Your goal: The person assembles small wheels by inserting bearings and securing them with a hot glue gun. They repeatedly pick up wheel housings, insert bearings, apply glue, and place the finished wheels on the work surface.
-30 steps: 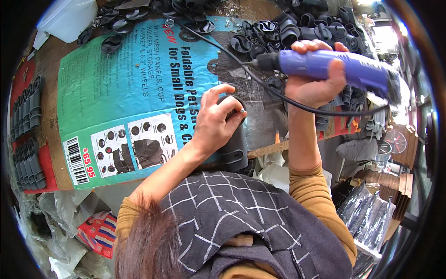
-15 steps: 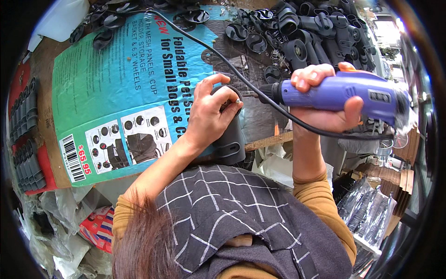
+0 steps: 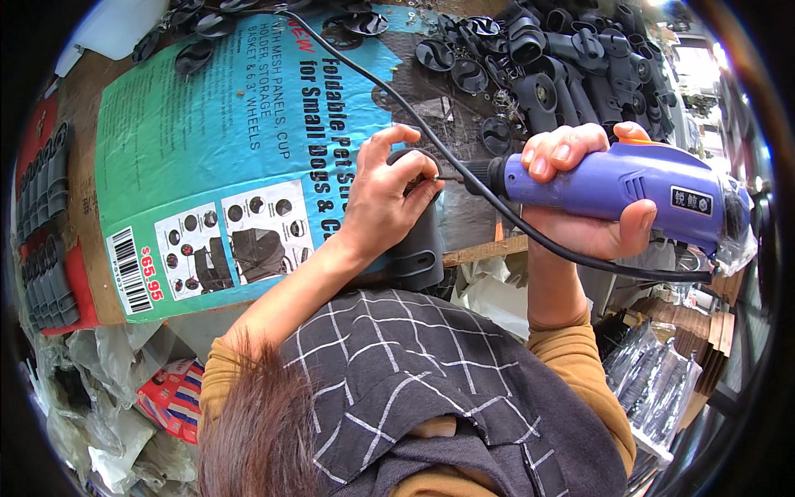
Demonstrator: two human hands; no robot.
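My right hand [image 3: 592, 186] is closed round a purple electric screwdriver [image 3: 609, 192], which lies sideways with its thin bit pointing left. My left hand [image 3: 387, 186] has thumb and index finger pinched on a small screw [image 3: 436, 178], mostly covered by the fingertips. The bit's tip reaches the screw there; whether it is seated in the head is too small to tell. Beneath the left hand is a black plastic part [image 3: 421, 247] with a rounded top and a slot at its near end, partly hidden by the hand.
Printed blue-green cardboard [image 3: 195, 153] covers the table. A black cord [image 3: 385, 89] crosses above the left hand. Black plastic parts [image 3: 571, 70] are heaped at the far right, beside round black caps [image 3: 469, 76]. Similar parts [image 3: 48, 286] stand in rows at the left on red sheeting.
The screwdriver's bit has come up to the screw at my left fingertips, and its body has rolled slightly. The whole view has shifted a little; my left hand keeps its pinch.
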